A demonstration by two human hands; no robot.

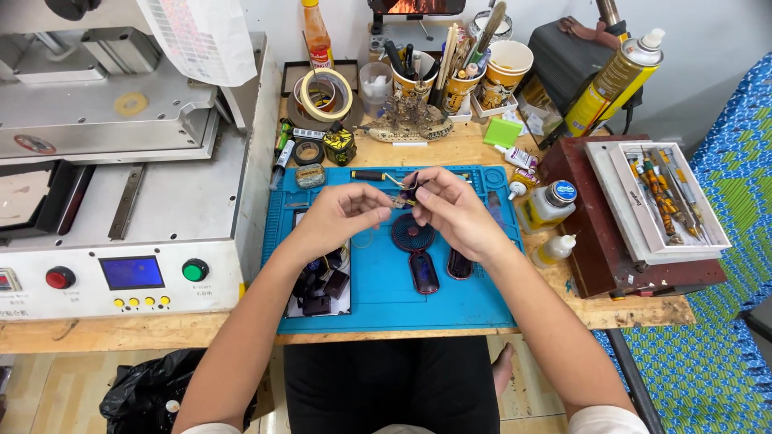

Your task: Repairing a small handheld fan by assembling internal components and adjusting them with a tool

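Over a blue work mat (378, 297), the left hand (338, 215) and right hand (454, 210) together pinch a small dark part (408, 193) (details unclear), just beyond a round fan grille (412, 233).

Bright, even indoor light with soft shadows, sharp focus throughout, and wide-angle bending toward the edges.

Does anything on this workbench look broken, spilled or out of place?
Nothing looks spilled. A small handheld fan lies taken apart on the blue mat, and the yellow spray can leans tilted at the back right.
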